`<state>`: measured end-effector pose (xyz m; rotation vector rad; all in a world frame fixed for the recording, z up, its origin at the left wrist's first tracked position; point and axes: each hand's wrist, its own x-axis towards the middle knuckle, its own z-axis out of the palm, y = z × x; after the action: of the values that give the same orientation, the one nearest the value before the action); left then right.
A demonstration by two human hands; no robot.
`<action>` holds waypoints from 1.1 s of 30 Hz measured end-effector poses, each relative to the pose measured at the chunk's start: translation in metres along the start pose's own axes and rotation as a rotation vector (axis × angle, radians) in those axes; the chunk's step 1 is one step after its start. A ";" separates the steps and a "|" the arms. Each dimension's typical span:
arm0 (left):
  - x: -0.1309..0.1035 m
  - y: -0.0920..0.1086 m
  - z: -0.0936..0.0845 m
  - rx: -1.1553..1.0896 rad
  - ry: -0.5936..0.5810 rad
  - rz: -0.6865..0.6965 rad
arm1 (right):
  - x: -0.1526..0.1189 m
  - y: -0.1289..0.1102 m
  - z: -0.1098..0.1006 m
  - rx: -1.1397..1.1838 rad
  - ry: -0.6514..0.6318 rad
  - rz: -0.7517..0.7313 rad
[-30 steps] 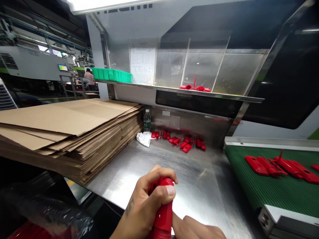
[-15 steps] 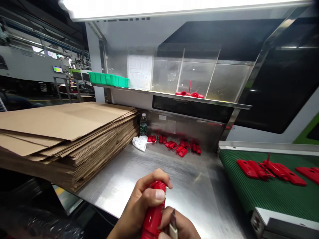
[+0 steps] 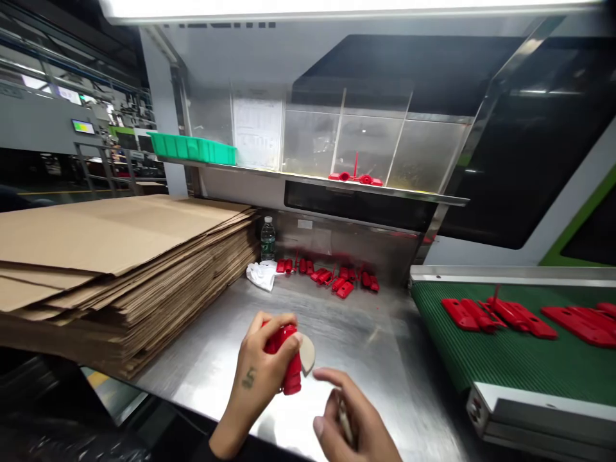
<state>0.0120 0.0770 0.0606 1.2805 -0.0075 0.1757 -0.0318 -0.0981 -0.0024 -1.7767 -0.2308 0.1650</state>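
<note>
Left hand [image 3: 262,372] fingers clamped on red plastic part [image 3: 287,359] above table [image 3: 375,359]; right hand [image 3: 353,420] just beside, fingers curled around small blade.

My steel bench [image 3: 366,359]: cardboard stack [image 3: 120,256] left; water bottle [image 3: 267,238], white rag [image 3: 260,274], red parts [image 3: 337,281] at back.

Bright overhead strip glare; dim, warped edges; blurred hands.
</note>
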 end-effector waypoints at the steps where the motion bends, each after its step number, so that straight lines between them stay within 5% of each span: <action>1: 0.003 -0.002 -0.005 -0.007 0.031 -0.019 | 0.009 0.015 -0.012 -0.223 0.077 0.017; 4: 0.007 -0.009 -0.020 -0.145 0.024 -0.117 | 0.038 0.057 -0.039 -0.685 0.245 0.087; 7: 0.003 -0.021 -0.030 -0.258 -0.022 -0.211 | 0.058 0.075 -0.046 -0.784 0.255 0.095; 13: -0.011 -0.054 -0.032 -0.084 0.187 -0.203 | 0.079 0.047 -0.011 -0.896 0.408 -0.016; 18: -0.019 -0.061 -0.029 0.009 0.229 -0.122 | 0.116 0.022 0.032 -0.926 0.388 -0.028; 23: -0.021 -0.065 -0.033 0.115 0.373 -0.012 | 0.092 0.022 0.050 -0.612 0.357 0.023; 29: -0.033 -0.066 -0.009 0.326 0.498 0.141 | 0.046 0.021 0.072 0.485 0.393 0.047; 33: -0.048 -0.047 0.001 -0.350 0.388 -0.086 | 0.044 0.017 0.075 0.492 0.510 0.049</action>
<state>-0.0289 0.0569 0.0113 0.8806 0.3356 0.3308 -0.0055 -0.0203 -0.0348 -1.2811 0.2086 -0.1857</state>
